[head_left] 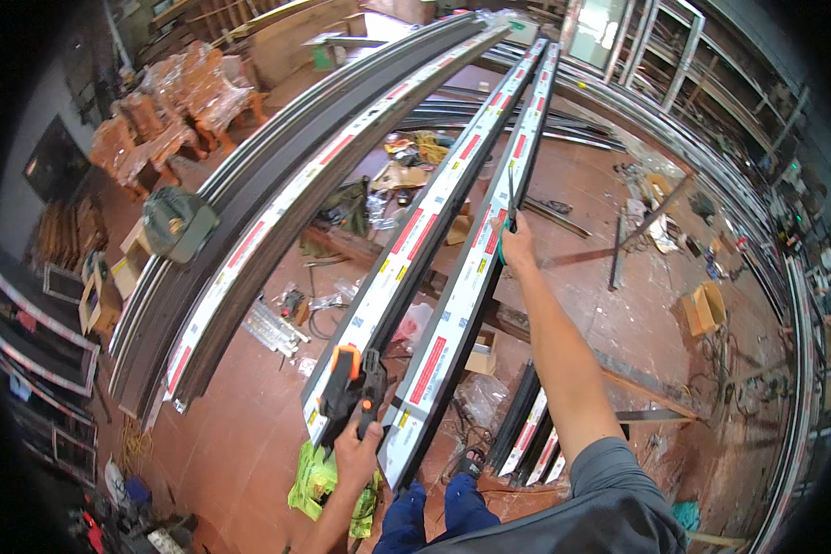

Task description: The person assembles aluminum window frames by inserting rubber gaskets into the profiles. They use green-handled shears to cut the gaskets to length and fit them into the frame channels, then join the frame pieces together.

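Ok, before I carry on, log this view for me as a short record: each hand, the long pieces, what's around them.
Left grip: closed on a black-and-orange tool, near ends of the white-faced profiles
Right grip: closed on a slim dark tool, exact kind unclear
White-faced profiles: two, side by side, red labels
Left side: dark profiles; green cap at their outer edge
Floor: yellow-green bag left of the feet; open carton at right
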A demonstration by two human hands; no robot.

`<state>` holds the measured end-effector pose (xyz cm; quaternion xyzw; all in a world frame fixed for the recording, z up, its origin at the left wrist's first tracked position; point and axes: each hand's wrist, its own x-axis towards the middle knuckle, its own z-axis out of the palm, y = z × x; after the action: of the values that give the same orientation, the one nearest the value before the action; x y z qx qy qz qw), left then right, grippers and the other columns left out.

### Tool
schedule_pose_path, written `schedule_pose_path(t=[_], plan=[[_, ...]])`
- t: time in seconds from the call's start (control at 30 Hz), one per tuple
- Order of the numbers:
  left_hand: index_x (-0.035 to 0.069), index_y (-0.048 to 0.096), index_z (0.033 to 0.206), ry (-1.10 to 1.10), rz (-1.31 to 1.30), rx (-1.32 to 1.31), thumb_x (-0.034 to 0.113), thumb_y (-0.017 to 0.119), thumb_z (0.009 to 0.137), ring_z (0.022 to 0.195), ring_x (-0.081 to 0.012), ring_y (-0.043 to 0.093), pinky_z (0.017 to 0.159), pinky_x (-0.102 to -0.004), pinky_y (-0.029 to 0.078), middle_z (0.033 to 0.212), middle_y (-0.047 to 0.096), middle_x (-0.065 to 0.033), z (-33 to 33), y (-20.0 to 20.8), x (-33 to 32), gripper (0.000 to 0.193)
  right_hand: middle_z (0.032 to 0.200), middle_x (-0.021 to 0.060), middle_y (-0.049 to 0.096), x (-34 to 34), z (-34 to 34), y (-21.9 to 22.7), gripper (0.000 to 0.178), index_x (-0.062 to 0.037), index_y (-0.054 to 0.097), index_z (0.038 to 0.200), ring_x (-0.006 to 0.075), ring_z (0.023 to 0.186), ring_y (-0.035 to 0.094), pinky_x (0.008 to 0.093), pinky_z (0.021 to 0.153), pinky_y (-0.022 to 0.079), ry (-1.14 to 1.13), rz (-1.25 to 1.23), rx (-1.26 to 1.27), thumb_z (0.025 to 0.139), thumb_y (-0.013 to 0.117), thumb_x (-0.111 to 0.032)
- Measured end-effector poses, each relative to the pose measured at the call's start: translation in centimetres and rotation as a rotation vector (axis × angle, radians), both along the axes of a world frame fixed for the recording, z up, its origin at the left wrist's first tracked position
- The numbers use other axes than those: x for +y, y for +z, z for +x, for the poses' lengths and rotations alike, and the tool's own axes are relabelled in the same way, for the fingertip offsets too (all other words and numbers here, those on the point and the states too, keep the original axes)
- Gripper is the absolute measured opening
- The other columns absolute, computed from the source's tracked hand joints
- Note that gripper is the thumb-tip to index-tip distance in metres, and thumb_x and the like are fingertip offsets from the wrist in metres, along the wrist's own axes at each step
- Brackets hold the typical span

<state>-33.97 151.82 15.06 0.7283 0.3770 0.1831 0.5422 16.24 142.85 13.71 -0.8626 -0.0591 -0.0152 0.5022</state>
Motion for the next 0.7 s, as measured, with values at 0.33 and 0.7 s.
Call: schedule_pose_path(t=[0.33,0.7], plan=[[0.001,0.066,0.083,0.133,-0.294,0.340,0.023,0.069,0.098,0.063,-0.0143,0.060,0.059,-0.0330,0.048,0.069,0.062,-0.0029,-22.5,-0.4,-0.2,0.027,0.127,0.0270,0.071,5.9,-5.0,0.4,0.067,-0.0064,0.060,0.142,0.0482,0.122,0.065,0.0524,0.103,0.049,0.055,-0.042,0.005,0.095,0.071,-0.053],[0.001,0.064,0.099,0.350,0.577,0.438,0.012,0.070,0.091,0.078,-0.0429,0.059,0.065,-0.0515,0.045,0.081,0.059,-0.0195,-25.1,12.9,2.2,0.015,0.109,0.0173,0.071,4.6,-13.1,4.3,0.056,-0.0003,0.058,0.137,0.0306,0.103,0.068,0.0425,0.093,0.052,-0.045,0.236,-0.115,0.100,0.074,-0.039]])
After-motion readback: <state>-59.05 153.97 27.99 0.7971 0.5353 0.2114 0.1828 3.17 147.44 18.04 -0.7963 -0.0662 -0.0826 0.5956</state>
